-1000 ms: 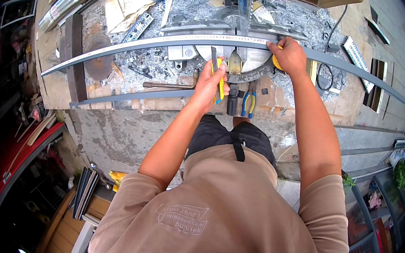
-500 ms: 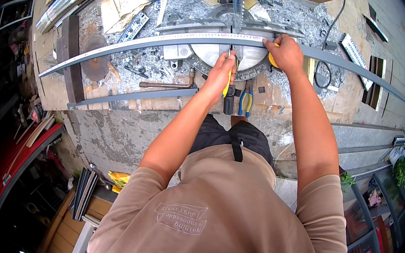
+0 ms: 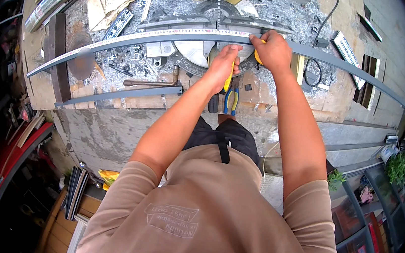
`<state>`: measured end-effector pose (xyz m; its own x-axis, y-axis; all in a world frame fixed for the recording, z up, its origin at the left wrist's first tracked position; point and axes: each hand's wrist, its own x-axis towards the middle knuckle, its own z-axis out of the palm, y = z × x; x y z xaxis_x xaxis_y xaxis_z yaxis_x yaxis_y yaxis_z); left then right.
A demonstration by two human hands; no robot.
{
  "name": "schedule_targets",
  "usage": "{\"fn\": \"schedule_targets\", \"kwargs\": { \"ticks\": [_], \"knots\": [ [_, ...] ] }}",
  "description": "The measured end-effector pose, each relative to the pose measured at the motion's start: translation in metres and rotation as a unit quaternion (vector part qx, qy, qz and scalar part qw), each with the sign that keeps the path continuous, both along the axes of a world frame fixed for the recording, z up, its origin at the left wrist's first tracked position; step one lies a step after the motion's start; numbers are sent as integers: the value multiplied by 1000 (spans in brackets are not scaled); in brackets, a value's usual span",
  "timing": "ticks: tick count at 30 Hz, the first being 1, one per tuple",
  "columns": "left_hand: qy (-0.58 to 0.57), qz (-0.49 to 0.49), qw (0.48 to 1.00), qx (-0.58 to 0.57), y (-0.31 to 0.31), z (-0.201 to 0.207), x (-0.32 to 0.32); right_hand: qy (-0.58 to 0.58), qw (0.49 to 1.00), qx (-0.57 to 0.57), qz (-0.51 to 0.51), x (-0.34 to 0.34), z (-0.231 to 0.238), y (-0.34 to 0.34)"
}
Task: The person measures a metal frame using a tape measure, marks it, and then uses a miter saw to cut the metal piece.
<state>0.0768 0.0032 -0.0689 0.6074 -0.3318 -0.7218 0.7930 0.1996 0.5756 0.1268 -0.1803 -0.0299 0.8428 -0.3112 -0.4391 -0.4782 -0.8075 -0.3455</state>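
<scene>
A long grey metal profile [image 3: 315, 53] lies across the miter saw base [image 3: 186, 49]. Along its top runs the white blade of a tape measure [image 3: 138, 35], reaching out toward the profile's left end. My right hand [image 3: 274, 52] is closed around the yellow tape measure case [image 3: 259, 53], fingers pressing at the profile's upper edge. Just left of it, my left hand [image 3: 223, 69] grips a slim yellow tool [image 3: 228, 79] upright in its fingers, close to the profile's near edge. The tool's exact kind is partly hidden by the hand.
Blue-and-yellow pliers [image 3: 231, 100] and a metal wrench [image 3: 152, 84] lie near the bench's front edge. A dark bar [image 3: 59, 65] and a round saw blade [image 3: 81, 58] sit at left. A black cable [image 3: 326, 25] curls at right. Metal shavings cover the bench.
My left hand with the yellow tool has shifted right relative to the saw, nearer my right hand. The right hand stays at the same spot on the profile. The whole view has shifted slightly.
</scene>
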Motion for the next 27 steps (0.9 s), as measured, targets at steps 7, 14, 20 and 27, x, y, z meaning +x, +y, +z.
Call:
{"fn": "schedule_targets", "kwargs": {
  "ticks": [7, 14, 20, 27],
  "knots": [
    [3, 7, 1000, -8, -21, 0, 9, -7, 1000, 4, 8, -1, 0, -1],
    [36, 29, 998, -39, -24, -5, 12, -16, 1000, -3, 19, -2, -3, -5],
    [33, 23, 999, -25, -28, -8, 13, -26, 999, 0, 28, -3, -4, -6],
    [73, 42, 995, -45, -29, 2, 16, -28, 999, -5, 35, -2, -6, -8]
  ]
}}
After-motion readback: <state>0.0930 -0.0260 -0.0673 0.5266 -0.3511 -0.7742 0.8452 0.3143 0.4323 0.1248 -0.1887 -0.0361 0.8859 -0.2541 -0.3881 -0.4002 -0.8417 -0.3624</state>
